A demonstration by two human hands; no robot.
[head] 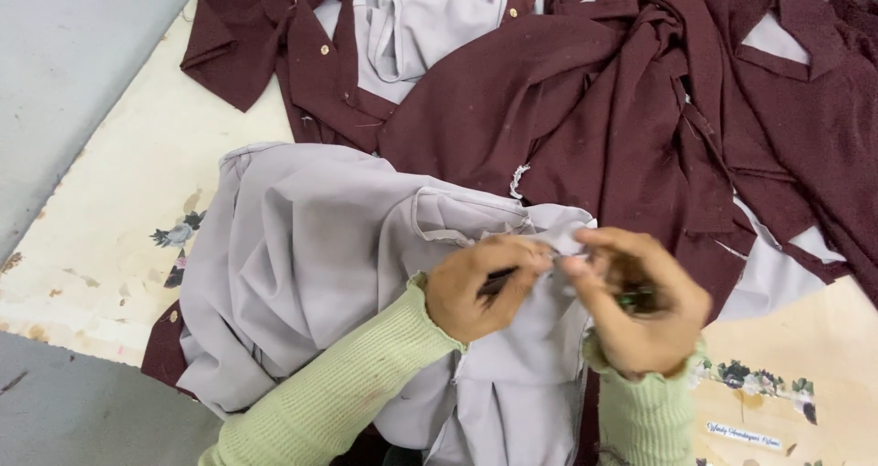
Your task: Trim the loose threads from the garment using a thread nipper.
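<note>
Two hands: both bare, pale green knit sleeves, meeting over one fold of grey cloth.
Left hand point(480, 288): closed to a narrow pinch on the edge of the grey garment point(311, 265), with a thin dark tool across the fingers; tool type unclear.
Right hand point(640, 301): fingers curled in, pinching the same grey edge just beside the left; a small dark-green object point(633, 297) sits inside the curl, blurred.
Grey garment: bunched in front of the person, lying on the table point(101, 237), turned lining-side out with maroon peeking under its lower left.
Maroon garments point(594, 109): heap behind the grey one, touching it, some with grey lining and small gold buttons.
Table: cream surface, worn, with flower prints at left and lower right.
Risk, slip: the pinch is small and the cloth loose, so the edge could likely pull free.
Risk, snag: a pointed tool so close to the fingers could nick cloth or skin.
Risk, tangle: the heap touches the grey piece and may drag along.
</note>
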